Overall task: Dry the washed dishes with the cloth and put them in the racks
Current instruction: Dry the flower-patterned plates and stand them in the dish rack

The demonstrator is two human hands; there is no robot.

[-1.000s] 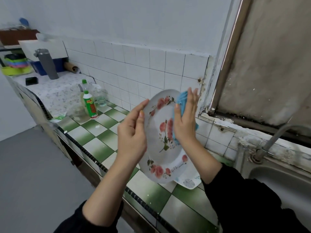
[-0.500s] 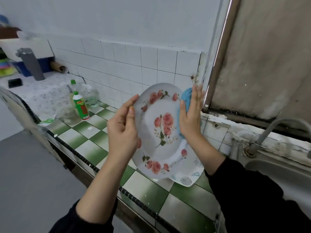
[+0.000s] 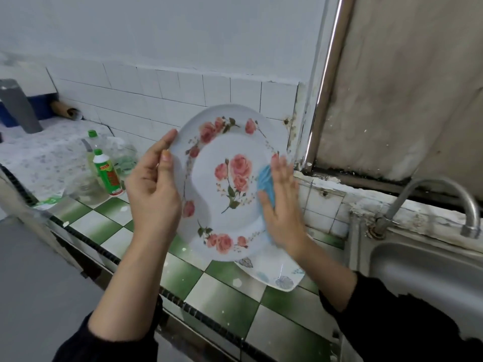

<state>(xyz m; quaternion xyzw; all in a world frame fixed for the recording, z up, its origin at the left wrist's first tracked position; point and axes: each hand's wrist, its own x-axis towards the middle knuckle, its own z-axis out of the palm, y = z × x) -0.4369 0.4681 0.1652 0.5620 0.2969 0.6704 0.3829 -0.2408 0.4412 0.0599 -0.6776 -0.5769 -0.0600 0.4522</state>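
Note:
A white plate with pink roses [image 3: 222,178] is held upright in front of me, its face towards the camera. My left hand [image 3: 153,184] grips its left rim, thumb on the front. My right hand [image 3: 281,202] lies flat with straight fingers on the plate's right side and presses a blue cloth [image 3: 266,184] against it. Most of the cloth is hidden under the palm. A second white plate with grey-blue leaves [image 3: 277,273] lies on the counter just below.
The green-and-white tiled counter [image 3: 222,296] runs left to right below the hands. Bottles of detergent [image 3: 108,173] and a clear glass lid [image 3: 86,188] stand at the left. A steel sink [image 3: 428,278] with a curved tap [image 3: 449,197] is at the right.
The plate has turned to face me more fully. My right hand with the cloth has slid down from the plate's upper right rim to its lower right side.

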